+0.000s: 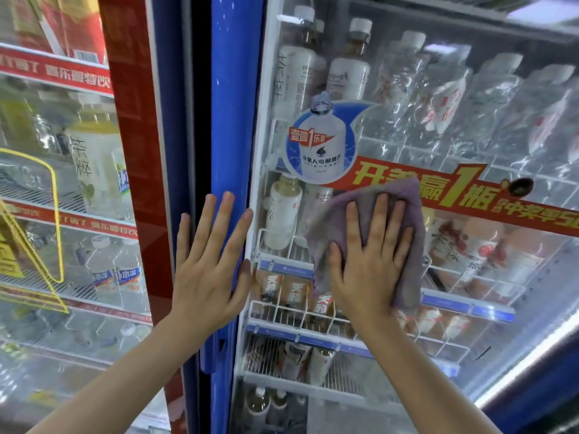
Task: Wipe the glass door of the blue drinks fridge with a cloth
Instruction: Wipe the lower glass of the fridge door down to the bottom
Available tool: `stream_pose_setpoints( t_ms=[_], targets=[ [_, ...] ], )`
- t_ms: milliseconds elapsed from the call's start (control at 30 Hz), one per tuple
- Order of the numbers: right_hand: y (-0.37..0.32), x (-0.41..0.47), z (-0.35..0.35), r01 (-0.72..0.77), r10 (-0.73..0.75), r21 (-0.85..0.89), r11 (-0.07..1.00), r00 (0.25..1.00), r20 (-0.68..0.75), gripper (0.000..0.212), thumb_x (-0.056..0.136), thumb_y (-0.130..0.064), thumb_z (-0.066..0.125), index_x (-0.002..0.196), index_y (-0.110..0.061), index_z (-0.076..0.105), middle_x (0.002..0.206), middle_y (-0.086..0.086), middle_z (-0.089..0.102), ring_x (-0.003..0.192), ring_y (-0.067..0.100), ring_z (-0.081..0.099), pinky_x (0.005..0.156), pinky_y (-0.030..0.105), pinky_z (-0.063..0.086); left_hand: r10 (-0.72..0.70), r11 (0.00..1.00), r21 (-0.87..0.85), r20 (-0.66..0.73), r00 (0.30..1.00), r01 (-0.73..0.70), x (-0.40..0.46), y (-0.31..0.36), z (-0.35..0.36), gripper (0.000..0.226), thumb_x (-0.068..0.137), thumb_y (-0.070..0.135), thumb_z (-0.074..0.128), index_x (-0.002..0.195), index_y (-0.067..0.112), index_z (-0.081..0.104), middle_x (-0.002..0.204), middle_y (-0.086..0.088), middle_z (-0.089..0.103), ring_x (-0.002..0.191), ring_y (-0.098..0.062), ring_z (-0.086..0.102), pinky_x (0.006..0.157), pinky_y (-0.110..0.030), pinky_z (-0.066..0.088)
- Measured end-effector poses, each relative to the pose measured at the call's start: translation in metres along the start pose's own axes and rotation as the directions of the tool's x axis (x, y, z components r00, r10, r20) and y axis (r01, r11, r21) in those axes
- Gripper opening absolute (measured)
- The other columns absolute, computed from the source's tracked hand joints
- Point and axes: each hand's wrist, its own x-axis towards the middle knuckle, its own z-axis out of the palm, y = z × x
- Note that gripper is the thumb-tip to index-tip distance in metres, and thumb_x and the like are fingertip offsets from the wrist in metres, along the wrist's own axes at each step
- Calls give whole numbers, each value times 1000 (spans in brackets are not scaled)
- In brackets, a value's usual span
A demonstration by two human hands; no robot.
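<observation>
The blue drinks fridge has a blue door frame (233,89) and a glass door (470,126) with a red banner sticker and a bottle-shaped sticker on it. My right hand (372,261) lies flat with fingers spread, pressing a purple-grey cloth (410,198) against the glass at mid height, just below the banner. My left hand (210,261) rests open and flat on the blue frame at the door's left edge, holding nothing.
A red-framed fridge (134,120) stands directly to the left, with bottles behind its glass. Behind the blue fridge's glass are white wire shelves (313,314) with several bottles. A lit strip runs along the lower right edge (532,364).
</observation>
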Motion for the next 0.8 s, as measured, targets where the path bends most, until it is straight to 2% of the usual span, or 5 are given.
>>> stream_pose_setpoints(
  t_ms=[133, 267, 400, 567, 800],
  targets=[
    [-4, -60, 13, 142, -139, -17, 990, 982, 125, 71, 102, -42, 37, 165, -24, 11, 173, 5, -13, 159, 26, -15, 128, 45, -11, -23, 999, -32, -14, 1000, 23, -1, 0, -1, 68, 96, 22, 46, 161, 12, 30, 171, -16, 19, 160, -38, 14, 128, -58, 5],
    [-3, -82, 16, 152, -146, -17, 988, 970, 196, 51, 110, -44, 19, 151, -20, 38, 169, 10, 6, 159, 23, -14, 128, 43, -10, -99, 989, -113, -38, 994, 94, -1, 0, -2, 71, 94, 23, 48, 161, 10, 28, 170, -19, 20, 161, -37, 11, 127, -62, 5],
    [-15, -37, 10, 185, -184, -8, 983, 978, 102, 63, 98, -40, 40, 157, -22, 27, 172, 8, 0, 159, 23, -14, 128, 43, -11, -157, 976, -157, -41, 987, 149, -2, 1, -1, 69, 96, 25, 46, 161, 9, 29, 170, -20, 21, 161, -35, 10, 127, -65, 6],
    [-50, 31, 2, 110, -111, 37, 993, 994, 3, 69, 104, -43, 37, 164, -28, 7, 171, 9, 6, 159, 24, -14, 128, 46, -9, -157, 974, -171, -53, 986, 146, -1, -1, 0, 67, 97, 25, 44, 160, 9, 29, 170, -21, 23, 161, -35, 10, 127, -62, 3],
    [-57, -24, 18, 134, -134, 17, 991, 989, 63, 79, 99, -42, 40, 165, -27, 0, 173, 6, -11, 160, 26, -11, 128, 45, -10, -204, 962, -196, -52, 978, 190, -3, -1, 0, 69, 94, 23, 45, 161, 9, 29, 171, -21, 20, 161, -35, 9, 127, -64, 2]
  ],
)
